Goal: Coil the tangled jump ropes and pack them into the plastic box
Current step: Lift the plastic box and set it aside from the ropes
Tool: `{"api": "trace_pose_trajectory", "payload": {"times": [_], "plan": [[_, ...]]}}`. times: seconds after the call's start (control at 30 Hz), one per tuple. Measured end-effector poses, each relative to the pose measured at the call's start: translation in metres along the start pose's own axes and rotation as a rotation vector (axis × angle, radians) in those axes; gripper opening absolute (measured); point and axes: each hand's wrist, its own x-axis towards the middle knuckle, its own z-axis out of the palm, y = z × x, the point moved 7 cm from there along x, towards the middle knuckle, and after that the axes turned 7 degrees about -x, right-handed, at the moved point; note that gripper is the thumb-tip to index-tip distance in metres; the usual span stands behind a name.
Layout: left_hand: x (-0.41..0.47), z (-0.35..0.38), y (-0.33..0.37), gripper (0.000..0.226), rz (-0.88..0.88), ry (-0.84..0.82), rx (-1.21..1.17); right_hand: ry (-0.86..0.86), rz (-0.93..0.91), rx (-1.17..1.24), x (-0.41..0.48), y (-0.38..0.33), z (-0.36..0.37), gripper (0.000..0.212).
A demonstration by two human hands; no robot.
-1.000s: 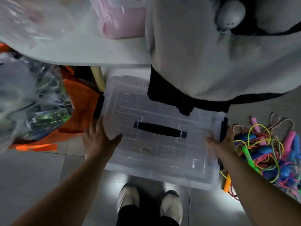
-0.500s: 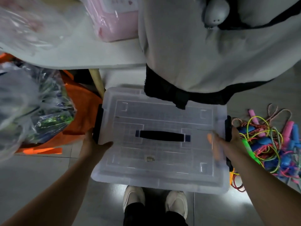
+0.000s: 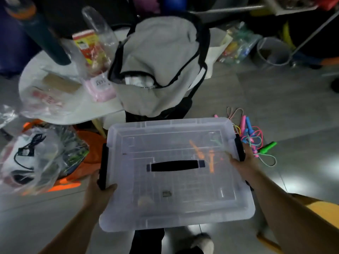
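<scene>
**Lidded plastic box [image 3: 128, 208] gripped at both ends**

Left hand [image 3: 99, 191] at the left latch [image 3: 102, 165], thumb curled over the lid edge, other fingers hidden beneath. Right hand [image 3: 245, 164] likewise at the right end. Just beyond, on the floor: tangled jump ropes [image 3: 250, 133]. Farther back, grey bag [image 3: 159, 70].

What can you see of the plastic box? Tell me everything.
The box is translucent, clear-looking plastic, rectangular with rounded corners. Its lid is on, with a dark handle across the middle and a dark latch at each short side. Faint orange shapes show through its right part. The left hand and right hand grip its two sides by the latches, and it seems lifted off the floor, roughly level, in front of the person.
</scene>
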Motion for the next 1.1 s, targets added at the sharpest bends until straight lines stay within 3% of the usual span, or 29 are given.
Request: {"api": "trace_pose_trajectory", "payload": {"times": [0.3, 0.43, 0.6, 0.83, 1.1], "plan": [[-0.156, 0.064, 0.112, 0.063, 0.328, -0.188, -0.017, 0.153, -0.062, 0.085, -0.085, 0.053, -0.197, 0.064], [-0.229, 0.11, 0.146, 0.057, 0.412, -0.222, -0.003, 0.24, -0.078, 0.157, -0.128, 0.087, -0.288, 0.064], [-0.304, 0.165, 0.184, 0.065, 0.523, -0.273, 0.005, 0.323, -0.036, 0.183, -0.16, 0.128, -0.378, 0.065], [-0.322, 0.24, 0.242, 0.061, 0.606, -0.354, 0.021, 0.41, 0.039, 0.199, -0.153, 0.16, -0.45, 0.061], [-0.287, 0.336, 0.35, 0.057, 0.627, -0.354, 0.051, 0.456, 0.138, 0.334, -0.044, 0.139, -0.517, 0.06]]}}
